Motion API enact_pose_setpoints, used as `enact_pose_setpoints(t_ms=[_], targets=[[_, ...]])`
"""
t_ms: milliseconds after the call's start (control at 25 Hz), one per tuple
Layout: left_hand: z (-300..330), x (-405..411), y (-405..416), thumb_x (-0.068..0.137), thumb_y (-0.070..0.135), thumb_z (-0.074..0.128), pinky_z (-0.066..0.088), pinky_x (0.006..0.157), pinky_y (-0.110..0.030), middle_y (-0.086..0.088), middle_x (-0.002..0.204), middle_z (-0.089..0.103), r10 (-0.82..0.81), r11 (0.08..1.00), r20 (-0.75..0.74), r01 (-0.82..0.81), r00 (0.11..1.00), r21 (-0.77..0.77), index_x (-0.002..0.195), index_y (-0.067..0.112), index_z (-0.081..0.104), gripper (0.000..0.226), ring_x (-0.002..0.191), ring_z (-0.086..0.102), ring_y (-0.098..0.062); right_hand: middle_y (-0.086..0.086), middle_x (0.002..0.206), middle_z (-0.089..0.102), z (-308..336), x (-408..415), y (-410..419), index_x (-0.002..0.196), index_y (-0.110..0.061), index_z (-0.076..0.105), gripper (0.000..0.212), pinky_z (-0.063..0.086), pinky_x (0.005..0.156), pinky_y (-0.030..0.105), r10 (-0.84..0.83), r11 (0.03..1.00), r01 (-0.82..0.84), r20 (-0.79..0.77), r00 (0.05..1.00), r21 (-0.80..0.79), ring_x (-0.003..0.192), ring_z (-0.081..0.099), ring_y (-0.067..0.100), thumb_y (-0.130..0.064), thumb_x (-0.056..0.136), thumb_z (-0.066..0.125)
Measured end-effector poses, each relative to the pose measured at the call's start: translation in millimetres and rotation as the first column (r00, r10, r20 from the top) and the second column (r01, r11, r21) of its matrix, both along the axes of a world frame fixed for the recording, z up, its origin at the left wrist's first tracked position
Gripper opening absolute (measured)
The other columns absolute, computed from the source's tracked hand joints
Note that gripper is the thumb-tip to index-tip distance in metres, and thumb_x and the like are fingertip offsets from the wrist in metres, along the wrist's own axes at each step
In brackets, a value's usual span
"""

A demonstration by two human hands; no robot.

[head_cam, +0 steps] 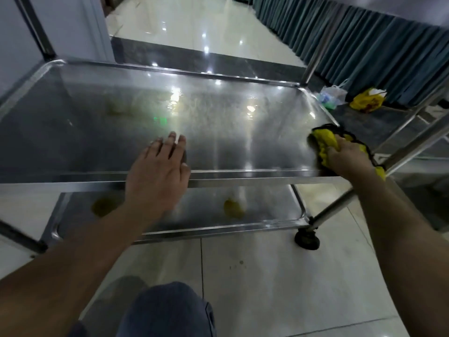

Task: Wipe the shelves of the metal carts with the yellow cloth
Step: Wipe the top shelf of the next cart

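Observation:
A shiny metal cart stands in front of me. Its middle shelf [97, 132] fills the centre of the view and a lower shelf [267, 210] shows beneath it. My left hand [158, 173] lies flat with straight fingers on the near rim of the middle shelf. At the shelf's near right corner my right hand [347, 159] grips the bunched yellow cloth [325, 139] with dark edging and presses it onto the metal. The picture is blurred by motion.
The cart's legs [332, 210] end in a black castor [306, 239] on the tiled floor [267, 276]. A second metal cart frame [418, 139] stands close on the right. A clear plastic bag [332, 96] and a yellow bag [368, 100] lie by a teal curtain [376, 45]. My knee [167, 312] is below.

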State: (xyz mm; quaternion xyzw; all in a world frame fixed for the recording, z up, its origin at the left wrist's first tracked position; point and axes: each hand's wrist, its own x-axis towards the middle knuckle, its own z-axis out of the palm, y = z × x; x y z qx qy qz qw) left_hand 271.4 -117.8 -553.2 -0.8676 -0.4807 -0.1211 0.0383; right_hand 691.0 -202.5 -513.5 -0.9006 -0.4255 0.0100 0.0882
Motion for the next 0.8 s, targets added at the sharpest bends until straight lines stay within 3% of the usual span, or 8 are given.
enact_pose_setpoints(t_ms=[120, 360, 520, 560, 640, 720, 800], targets=[[-2.1, 3.3, -0.2, 0.097, 0.040, 0.015, 0.027, 0.123, -0.046, -0.014, 0.162, 0.032, 0.027, 1.000, 0.048, -0.026, 0.998, -0.012, 0.158, 0.012, 0.025, 0.069, 0.145, 0.036, -0.034, 0.020, 0.160, 0.033, -1.2, -41.6, 5.7, 0.157, -0.016, 0.029, 0.061, 0.027, 0.120, 0.051, -0.043, 0.999, 0.043, -0.043, 0.998, 0.004, 0.145, 0.033, 0.041, -0.037, 0.102, 0.039], [0.1, -2.1, 0.2, 0.103, 0.036, 0.027, 0.017, 0.126, -0.040, -0.017, 0.165, 0.021, 0.017, 1.000, 0.028, -0.017, 0.999, -0.002, 0.159, 0.002, 0.012, 0.067, 0.151, 0.026, -0.031, 0.012, 0.166, 0.022, -18.2, -215.0, 54.8, 0.160, -0.027, 0.020, 0.059, 0.026, 0.119, 0.045, 0.368, 0.930, -0.368, -0.001, 0.930, 0.015, 0.150, 0.027, 0.032, -0.041, 0.105, 0.035], [8.4, -27.0, 0.5, 0.106, 0.029, 0.031, 0.009, 0.128, -0.039, -0.016, 0.167, 0.018, -0.157, 0.988, 0.102, 0.155, 0.982, 0.027, 0.160, 0.004, 0.014, 0.062, 0.154, 0.018, -0.029, 0.006, 0.167, 0.020, -17.0, -236.7, 65.4, 0.160, -0.034, 0.019, 0.057, 0.025, 0.120, 0.045, 0.378, 0.926, -0.378, -0.051, 0.924, 0.013, 0.152, 0.024, 0.029, -0.043, 0.105, 0.033], [8.1, -45.7, 1.0, 0.106, 0.029, 0.031, 0.009, 0.128, -0.041, -0.016, 0.167, 0.019, -0.123, 0.992, 0.129, 0.121, 0.984, 0.030, 0.160, 0.007, 0.018, 0.060, 0.155, 0.018, -0.030, 0.005, 0.167, 0.020, -16.6, -234.5, 64.3, 0.160, -0.035, 0.019, 0.057, 0.025, 0.120, 0.045, 0.368, 0.930, -0.368, -0.055, 0.928, 0.016, 0.152, 0.024, 0.028, -0.043, 0.105, 0.033], [1.3, -101.4, 4.7, 0.106, 0.034, 0.026, 0.010, 0.127, -0.047, -0.019, 0.165, 0.022, 0.087, 0.993, 0.150, -0.097, 0.985, 0.062, 0.159, 0.011, 0.025, 0.059, 0.153, 0.020, -0.035, 0.005, 0.167, 0.021, -16.0, -232.2, 64.1, 0.159, -0.035, 0.020, 0.057, 0.024, 0.120, 0.046, 0.360, 0.933, -0.360, -0.063, 0.931, 0.019, 0.152, 0.024, 0.028, -0.043, 0.105, 0.034], [-8.0, -170.5, 3.6, 0.104, 0.045, 0.023, 0.009, 0.126, -0.052, -0.026, 0.162, 0.024, 0.332, 0.936, 0.147, -0.345, 0.932, 0.068, 0.157, 0.009, 0.028, 0.064, 0.150, 0.022, -0.043, 0.005, 0.167, 0.021, -18.1, -233.0, 65.0, 0.159, -0.035, 0.021, 0.057, 0.023, 0.120, 0.047, 0.359, 0.933, -0.359, -0.061, 0.931, 0.020, 0.153, 0.023, 0.028, -0.042, 0.104, 0.034], [-12.7, -220.7, -2.3, 0.102, 0.057, 0.019, 0.008, 0.126, -0.054, -0.032, 0.159, 0.025, 0.459, 0.883, 0.156, -0.469, 0.874, 0.028, 0.156, 0.005, 0.027, 0.075, 0.149, 0.022, -0.047, 0.007, 0.166, 0.025, -18.0, -237.5, 64.4, 0.159, -0.032, 0.023, 0.057, 0.026, 0.119, 0.050, 0.350, 0.937, -0.350, -0.043, 0.936, 0.028, 0.151, 0.025, 0.030, -0.039, 0.104, 0.034]])
